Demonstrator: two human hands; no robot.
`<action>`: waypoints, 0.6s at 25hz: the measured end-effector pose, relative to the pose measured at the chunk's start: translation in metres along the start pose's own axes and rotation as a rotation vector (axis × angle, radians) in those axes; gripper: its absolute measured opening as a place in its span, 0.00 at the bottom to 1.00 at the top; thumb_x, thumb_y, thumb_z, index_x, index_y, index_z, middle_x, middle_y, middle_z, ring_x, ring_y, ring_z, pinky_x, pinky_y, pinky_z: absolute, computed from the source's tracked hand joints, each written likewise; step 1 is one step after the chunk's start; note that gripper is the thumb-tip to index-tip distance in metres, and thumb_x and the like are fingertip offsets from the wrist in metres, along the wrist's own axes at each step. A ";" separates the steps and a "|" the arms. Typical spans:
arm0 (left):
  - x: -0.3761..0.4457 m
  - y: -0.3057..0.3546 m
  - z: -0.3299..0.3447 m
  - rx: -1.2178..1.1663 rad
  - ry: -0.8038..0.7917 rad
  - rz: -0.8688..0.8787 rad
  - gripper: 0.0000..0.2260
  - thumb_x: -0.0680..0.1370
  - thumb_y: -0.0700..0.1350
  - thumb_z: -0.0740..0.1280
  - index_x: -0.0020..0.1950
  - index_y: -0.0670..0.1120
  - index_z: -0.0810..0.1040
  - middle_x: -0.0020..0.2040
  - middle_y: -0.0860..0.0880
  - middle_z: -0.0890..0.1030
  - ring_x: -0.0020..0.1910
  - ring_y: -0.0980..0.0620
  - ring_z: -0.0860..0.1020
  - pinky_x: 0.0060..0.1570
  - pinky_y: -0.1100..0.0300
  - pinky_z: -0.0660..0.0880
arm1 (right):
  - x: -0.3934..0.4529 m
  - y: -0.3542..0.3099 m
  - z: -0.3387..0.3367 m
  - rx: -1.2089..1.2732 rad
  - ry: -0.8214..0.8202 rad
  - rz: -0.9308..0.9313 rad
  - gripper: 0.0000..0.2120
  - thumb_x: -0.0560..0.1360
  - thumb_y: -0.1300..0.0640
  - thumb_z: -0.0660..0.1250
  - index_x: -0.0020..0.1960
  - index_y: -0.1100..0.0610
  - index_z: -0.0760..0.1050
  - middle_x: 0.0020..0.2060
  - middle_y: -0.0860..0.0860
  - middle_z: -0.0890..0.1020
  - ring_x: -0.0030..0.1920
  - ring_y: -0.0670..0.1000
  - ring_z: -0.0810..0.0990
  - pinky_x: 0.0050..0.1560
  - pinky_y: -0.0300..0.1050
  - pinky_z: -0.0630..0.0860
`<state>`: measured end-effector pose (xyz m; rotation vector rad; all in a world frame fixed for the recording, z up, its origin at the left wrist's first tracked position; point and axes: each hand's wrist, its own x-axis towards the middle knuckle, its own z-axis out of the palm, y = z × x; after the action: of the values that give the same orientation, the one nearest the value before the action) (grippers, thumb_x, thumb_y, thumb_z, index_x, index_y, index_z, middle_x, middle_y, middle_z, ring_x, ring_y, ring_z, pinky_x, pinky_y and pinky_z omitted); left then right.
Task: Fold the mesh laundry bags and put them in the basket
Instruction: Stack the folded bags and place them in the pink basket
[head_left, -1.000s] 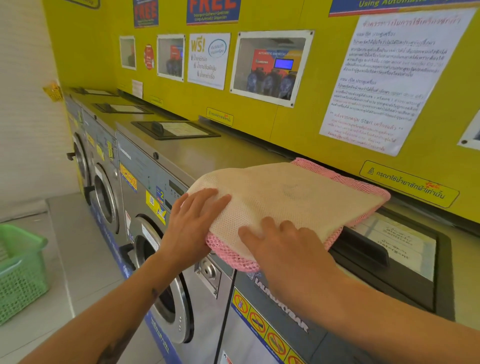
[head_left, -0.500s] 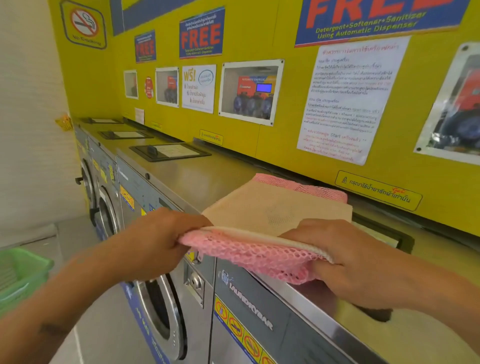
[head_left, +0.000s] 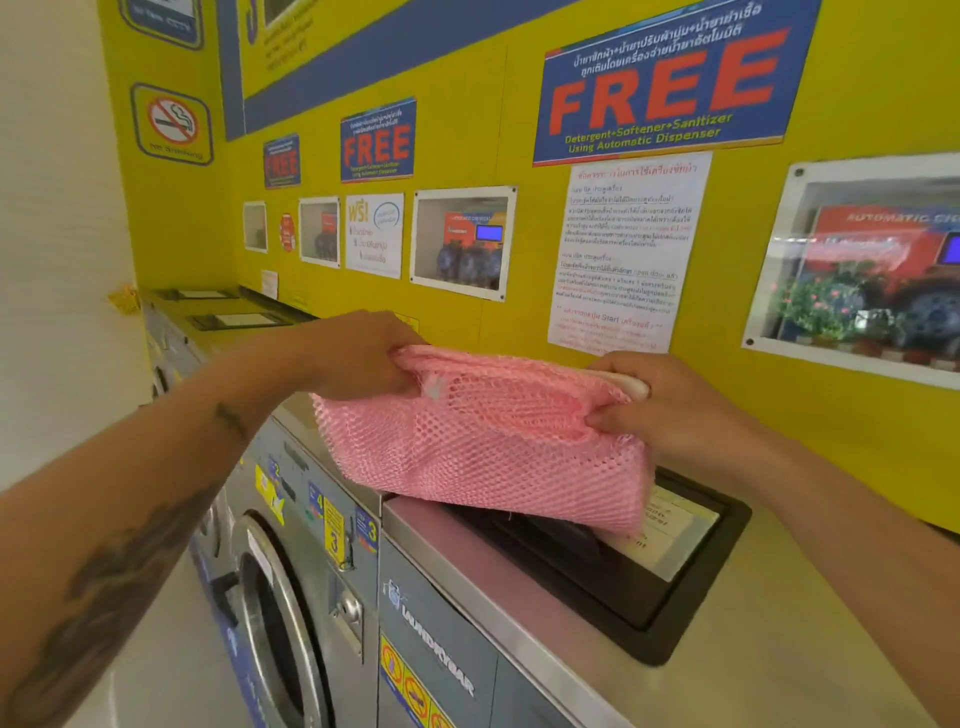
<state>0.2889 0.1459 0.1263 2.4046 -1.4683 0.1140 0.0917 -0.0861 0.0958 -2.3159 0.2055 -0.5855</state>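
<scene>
While both hands hold the folded bundle clear of the washer top (head_left: 779, 597), left hand (head_left: 358, 356) pinches the pink mesh bag (head_left: 478, 436) at nine o'clock, right hand (head_left: 660, 402) at three. Folding appears done; the basket, unseen, comes next.

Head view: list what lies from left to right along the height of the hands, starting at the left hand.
left hand gripping one end → pink mesh laundry bag hanging above the washer top → right hand gripping the other end, a strip of cream mesh bag showing at its fingers → yellow wall
</scene>
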 end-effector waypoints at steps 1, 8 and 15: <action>0.010 -0.001 0.000 0.017 0.039 0.015 0.04 0.76 0.47 0.68 0.43 0.49 0.80 0.40 0.50 0.81 0.41 0.50 0.78 0.37 0.57 0.70 | 0.008 0.002 -0.002 0.003 0.035 0.007 0.15 0.70 0.61 0.75 0.52 0.45 0.81 0.51 0.44 0.83 0.52 0.44 0.80 0.52 0.44 0.75; 0.116 -0.039 0.016 0.027 0.151 0.072 0.03 0.76 0.45 0.67 0.46 0.47 0.78 0.45 0.49 0.80 0.46 0.45 0.78 0.45 0.51 0.73 | 0.099 0.031 -0.012 -0.030 0.225 0.098 0.18 0.70 0.63 0.74 0.56 0.47 0.79 0.55 0.47 0.81 0.54 0.49 0.80 0.55 0.49 0.77; 0.164 -0.033 0.120 0.212 0.280 0.000 0.24 0.75 0.47 0.62 0.72 0.53 0.64 0.69 0.47 0.68 0.69 0.43 0.67 0.67 0.42 0.62 | 0.138 0.105 0.025 -0.823 0.402 0.224 0.19 0.79 0.54 0.59 0.69 0.50 0.68 0.58 0.52 0.77 0.55 0.55 0.76 0.50 0.50 0.75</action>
<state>0.3833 -0.0172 0.0434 2.4267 -1.3849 0.6094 0.2273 -0.1894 0.0555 -2.8491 1.0490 -0.9768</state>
